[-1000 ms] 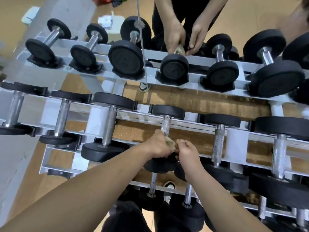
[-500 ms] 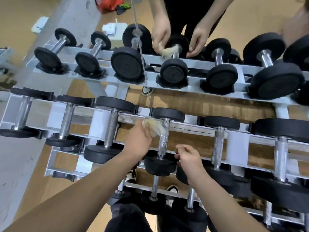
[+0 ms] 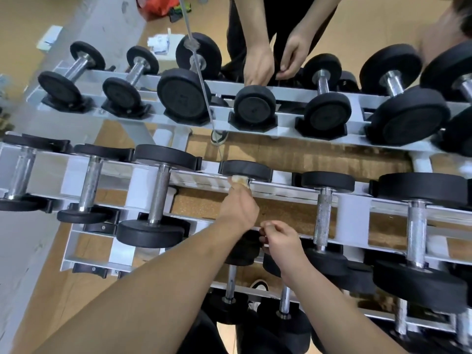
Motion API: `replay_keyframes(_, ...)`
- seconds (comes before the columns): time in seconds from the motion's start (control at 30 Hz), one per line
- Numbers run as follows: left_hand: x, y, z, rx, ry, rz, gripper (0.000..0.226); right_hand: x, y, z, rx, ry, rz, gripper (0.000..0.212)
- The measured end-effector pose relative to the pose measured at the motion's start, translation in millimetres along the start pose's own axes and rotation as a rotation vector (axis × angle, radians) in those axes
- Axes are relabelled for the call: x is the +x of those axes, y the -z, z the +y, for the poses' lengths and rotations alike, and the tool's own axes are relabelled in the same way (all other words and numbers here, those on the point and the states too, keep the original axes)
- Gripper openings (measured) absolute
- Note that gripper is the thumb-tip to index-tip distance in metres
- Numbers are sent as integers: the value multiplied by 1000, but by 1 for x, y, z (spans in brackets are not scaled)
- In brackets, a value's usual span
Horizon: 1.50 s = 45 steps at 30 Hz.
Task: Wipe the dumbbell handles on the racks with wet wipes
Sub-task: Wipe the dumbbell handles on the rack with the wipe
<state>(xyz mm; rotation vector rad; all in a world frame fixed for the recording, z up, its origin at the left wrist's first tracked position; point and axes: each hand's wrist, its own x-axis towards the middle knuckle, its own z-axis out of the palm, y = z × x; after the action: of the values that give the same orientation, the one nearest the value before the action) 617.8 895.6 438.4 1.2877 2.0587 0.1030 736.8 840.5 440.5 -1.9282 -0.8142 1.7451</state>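
Note:
My left hand (image 3: 238, 209) is wrapped round the handle of the small middle dumbbell (image 3: 246, 169) on the near white rack (image 3: 352, 215). A yellowish wet wipe (image 3: 239, 180) pokes out above its fingers, just under the dumbbell's far black head. That handle is hidden by the hand. My right hand (image 3: 279, 241) hovers just right of it with fingers curled, beside the dumbbell's near head (image 3: 241, 251); I cannot tell whether it holds anything.
Another person's hands (image 3: 258, 66) work at a dumbbell on the far rack (image 3: 286, 94). More black dumbbells with steel handles (image 3: 158, 196) fill both racks and a lower tier. A thin cord (image 3: 201, 80) hangs across the view. Bags lie on the floor (image 3: 158, 6).
My left hand with the wipe moved right from beside the handle onto it and closed round it. My right hand stayed near the dumbbell's near head. The other person's hands dropped lower behind their dumbbell.

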Motion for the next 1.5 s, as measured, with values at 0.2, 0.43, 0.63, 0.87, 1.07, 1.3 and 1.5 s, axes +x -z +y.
replay_keyframes(0.2,-39,-9,-40,351,-91,119,57,-2,-1,-1,-29,-21,-17,17)
replay_keyframes(0.43,-25,35,-57,241,-52,37,30,-2,-6,-8,-83,-20,-24,17)
replay_keyframes(0.63,-31,20,-44,-45,-272,68,25,-7,-3,-9,-69,-17,-13,16)
replay_keyframes(0.87,-22,8,-59,-98,-329,198,10,-14,-2,-2,-335,100,-120,27)
replay_keyframes(1.07,6,16,-36,-262,-292,357,16,-15,7,5,-399,74,-147,43)
replay_keyframes(1.3,-29,-4,-53,225,-475,115,5,-9,5,7,-422,123,-108,15)
replay_keyframes(1.5,9,16,-44,145,-608,182,19,-14,2,4,-465,132,-115,18)
